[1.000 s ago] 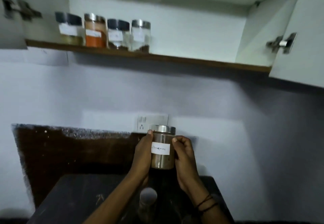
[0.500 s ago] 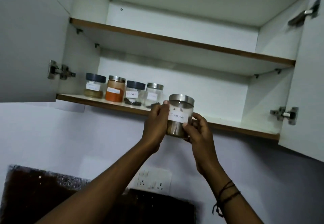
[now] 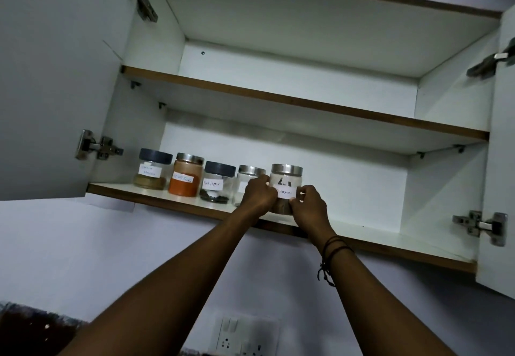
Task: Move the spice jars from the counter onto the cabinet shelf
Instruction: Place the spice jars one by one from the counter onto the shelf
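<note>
A steel-lidded spice jar (image 3: pixel 286 180) with a white label and brown powder stands on the lower cabinet shelf (image 3: pixel 390 240), gripped from both sides. My left hand (image 3: pixel 257 194) holds its left side and my right hand (image 3: pixel 309 207) pinches its right side by the label. To its left stand several jars in a row: a clear steel-lidded jar (image 3: pixel 248 177) partly hidden by my left hand, a dark-lidded pepper jar (image 3: pixel 217 184), an orange powder jar (image 3: pixel 186 174) and a dark-lidded jar (image 3: pixel 152 168) at the far left.
Both cabinet doors hang open, left door (image 3: pixel 50 90) and right door (image 3: pixel 498 188), with metal hinges. The upper shelf (image 3: pixel 306 101) runs above the jars. A wall socket (image 3: pixel 245 336) sits low on the wall. The shelf's right half is bare.
Both hands carried the jar up from the counter, past the shelf's front edge, and onto the shelf beside the row. The view tilted upward.
</note>
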Motion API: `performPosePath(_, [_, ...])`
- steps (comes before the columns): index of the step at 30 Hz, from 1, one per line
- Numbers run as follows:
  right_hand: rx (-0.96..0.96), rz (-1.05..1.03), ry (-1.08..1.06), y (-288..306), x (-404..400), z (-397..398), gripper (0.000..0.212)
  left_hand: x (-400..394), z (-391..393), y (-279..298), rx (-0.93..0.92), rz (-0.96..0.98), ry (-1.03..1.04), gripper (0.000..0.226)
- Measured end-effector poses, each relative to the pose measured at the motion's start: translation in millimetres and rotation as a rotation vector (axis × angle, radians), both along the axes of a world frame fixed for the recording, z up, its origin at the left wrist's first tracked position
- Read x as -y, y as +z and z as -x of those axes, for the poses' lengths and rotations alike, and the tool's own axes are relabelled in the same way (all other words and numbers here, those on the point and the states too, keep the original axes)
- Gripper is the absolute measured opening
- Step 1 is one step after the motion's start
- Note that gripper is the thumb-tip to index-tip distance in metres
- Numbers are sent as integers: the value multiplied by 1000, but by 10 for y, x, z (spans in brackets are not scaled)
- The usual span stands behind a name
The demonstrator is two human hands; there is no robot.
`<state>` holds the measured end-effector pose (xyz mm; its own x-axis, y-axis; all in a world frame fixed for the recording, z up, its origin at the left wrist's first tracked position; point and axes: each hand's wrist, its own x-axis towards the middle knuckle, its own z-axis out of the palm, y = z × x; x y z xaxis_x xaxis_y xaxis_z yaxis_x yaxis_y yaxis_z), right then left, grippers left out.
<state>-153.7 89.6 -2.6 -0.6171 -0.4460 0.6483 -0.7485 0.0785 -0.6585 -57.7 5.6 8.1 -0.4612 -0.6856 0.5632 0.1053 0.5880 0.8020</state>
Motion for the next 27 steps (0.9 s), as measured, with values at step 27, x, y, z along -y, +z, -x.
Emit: performPosePath(27, [-333, 217, 151, -1298, -227, -397, 21, -147, -381, -1374, -250, 258, -69, 21])
